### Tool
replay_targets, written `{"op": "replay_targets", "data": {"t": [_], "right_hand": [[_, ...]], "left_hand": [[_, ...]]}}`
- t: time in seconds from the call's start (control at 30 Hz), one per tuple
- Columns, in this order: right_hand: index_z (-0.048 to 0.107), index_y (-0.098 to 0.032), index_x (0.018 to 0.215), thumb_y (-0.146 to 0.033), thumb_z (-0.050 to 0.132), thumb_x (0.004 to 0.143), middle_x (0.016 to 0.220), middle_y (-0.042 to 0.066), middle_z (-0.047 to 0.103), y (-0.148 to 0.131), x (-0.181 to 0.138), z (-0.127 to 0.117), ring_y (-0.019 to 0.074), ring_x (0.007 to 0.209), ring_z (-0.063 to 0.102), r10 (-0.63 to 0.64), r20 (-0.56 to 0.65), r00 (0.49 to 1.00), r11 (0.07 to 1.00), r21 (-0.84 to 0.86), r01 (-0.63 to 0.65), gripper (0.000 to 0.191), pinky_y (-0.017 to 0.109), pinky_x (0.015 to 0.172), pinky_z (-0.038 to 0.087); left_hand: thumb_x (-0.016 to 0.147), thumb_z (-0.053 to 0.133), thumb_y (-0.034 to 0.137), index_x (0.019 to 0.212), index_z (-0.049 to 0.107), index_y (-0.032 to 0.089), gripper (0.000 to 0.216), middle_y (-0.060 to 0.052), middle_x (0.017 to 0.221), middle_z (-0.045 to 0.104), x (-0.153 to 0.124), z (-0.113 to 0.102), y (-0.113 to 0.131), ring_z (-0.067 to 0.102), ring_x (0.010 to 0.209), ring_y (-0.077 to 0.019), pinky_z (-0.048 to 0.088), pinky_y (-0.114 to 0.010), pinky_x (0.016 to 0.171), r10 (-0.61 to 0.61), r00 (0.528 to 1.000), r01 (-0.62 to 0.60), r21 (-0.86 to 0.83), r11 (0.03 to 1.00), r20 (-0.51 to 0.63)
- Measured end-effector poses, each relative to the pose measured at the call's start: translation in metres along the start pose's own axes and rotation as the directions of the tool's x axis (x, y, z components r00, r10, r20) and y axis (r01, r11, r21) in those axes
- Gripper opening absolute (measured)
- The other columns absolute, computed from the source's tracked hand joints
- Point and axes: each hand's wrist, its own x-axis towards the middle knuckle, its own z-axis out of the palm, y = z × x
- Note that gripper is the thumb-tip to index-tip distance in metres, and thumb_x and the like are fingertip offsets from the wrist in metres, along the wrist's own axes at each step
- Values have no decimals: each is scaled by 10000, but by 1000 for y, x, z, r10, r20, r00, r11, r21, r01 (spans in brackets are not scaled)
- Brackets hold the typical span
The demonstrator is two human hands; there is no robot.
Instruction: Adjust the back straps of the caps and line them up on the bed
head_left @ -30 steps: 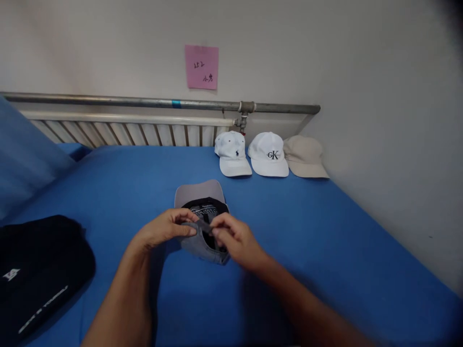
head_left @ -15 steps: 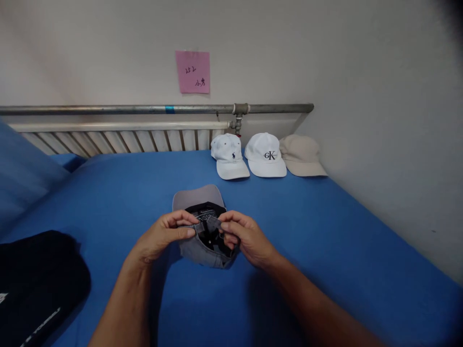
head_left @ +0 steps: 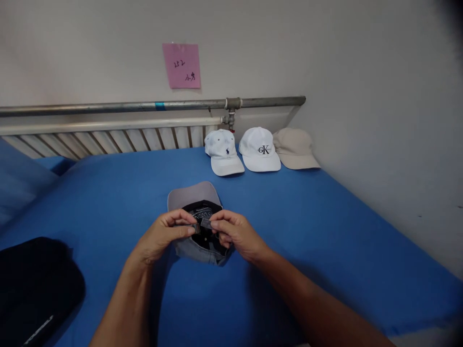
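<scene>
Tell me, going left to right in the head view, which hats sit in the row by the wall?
white cap with a small dark logo → white cap with CK letters → plain beige cap

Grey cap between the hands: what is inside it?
The grey cap is upside down, showing a black lining with a label, lettering unreadable. The left hand and right hand pinch its back strap ends, covering the rest of the inside.

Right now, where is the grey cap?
In the head view the grey cap lies upside down at the middle of the blue sheet, its back strap pinched between the left hand and right hand.
</scene>
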Motion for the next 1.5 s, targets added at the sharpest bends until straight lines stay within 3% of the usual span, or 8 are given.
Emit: {"op": "replay_targets", "data": {"t": [0.23,0.6,0.97,1.23,1.5], "right_hand": [[612,-158,766,-248,712,682,606,-55,556,3,4,-3,8,375,323,65,104,992,993,95,-75,158,175,381,280],[607,-147,733,-209,689,680,585,-55,555,5,3,-2,1,365,308,131,188,973,986,76,-148,116,177,385,257],[609,-143,706,-189,657,667,561,-56,541,0,3,-2,1,374,312,186,224,957,981,16,-194,78,164,389,264],[607,-155,698,-183,627,650,526,-74,478,-2,3,-1,17,387,319,211,242,947,977,-70,-200,60,168,387,255],[607,-154,700,-202,647,665,570,-62,519,2,3,1,8,392,313,146,206,968,988,28,-155,72,170,400,255]], "left_hand": [[597,821,238,741,705,181,193,20,679,673,2,2,-1,577,617,-102,423,-208,598,19,1000,-19,13,1000,-23],[666,792,286,755,721,184,153,11,690,677,-1,5,0,564,631,-100,414,-209,617,7,997,-10,54,998,72],[696,762,281,766,715,184,128,5,704,661,0,5,-1,559,658,-114,419,-228,648,6,991,-23,128,992,131],[665,789,280,737,709,181,146,18,676,650,0,4,0,547,624,-93,409,-207,616,-7,987,-7,82,997,160],[663,786,294,738,699,173,167,3,682,652,0,6,0,559,639,-117,419,-232,628,2,992,-14,89,996,130]]}}
